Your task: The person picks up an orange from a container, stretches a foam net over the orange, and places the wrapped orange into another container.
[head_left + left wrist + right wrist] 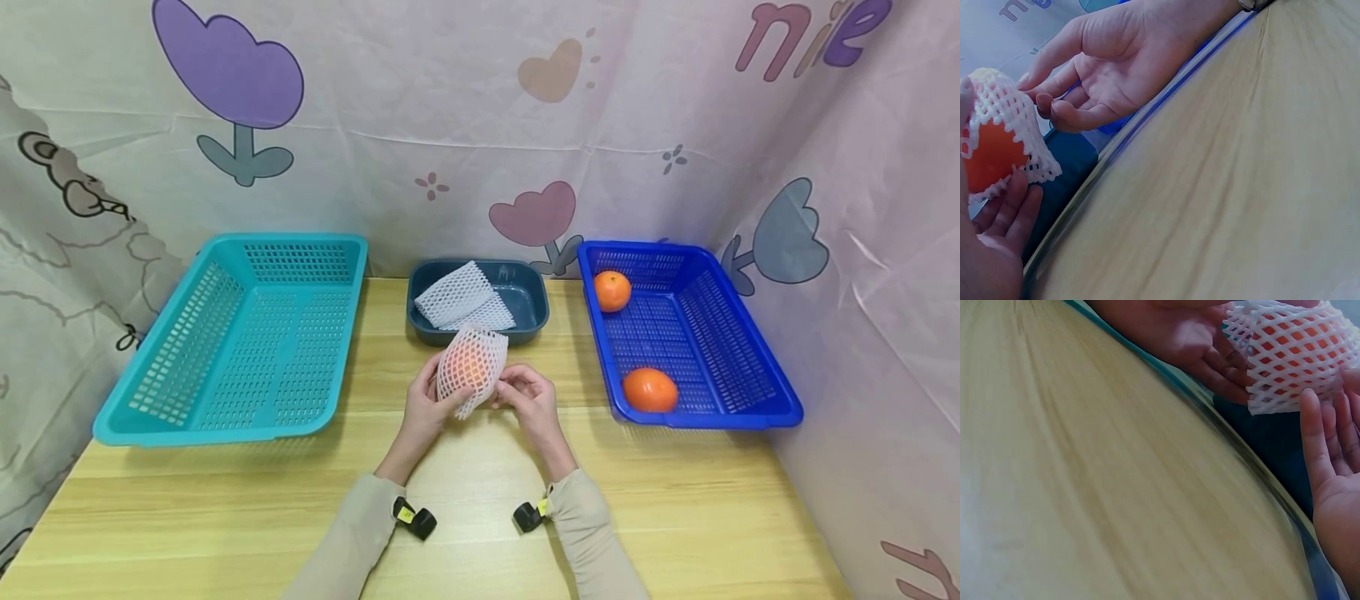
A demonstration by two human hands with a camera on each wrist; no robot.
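Over the middle of the table, my left hand (429, 402) grips an orange (467, 367) wrapped in a white foam net sleeve (487, 352). Bare orange peel (994, 156) shows through an opening at one end of the net in the left wrist view. At the net's right edge is my right hand (534, 402), its thumb and forefinger pinching the mesh. The right wrist view has the net (1291, 362) between both hands. Just behind them stands a dark teal tub (531, 304) with more flattened foam nets (453, 293) inside.
A turquoise basket (262, 435) stands at the left with nothing visible in it. To the right, a blue basket (750, 350) holds two oranges, one at the back (612, 291) and one in front (650, 390). A printed cloth (420, 108) hangs behind the wooden table (480, 533).
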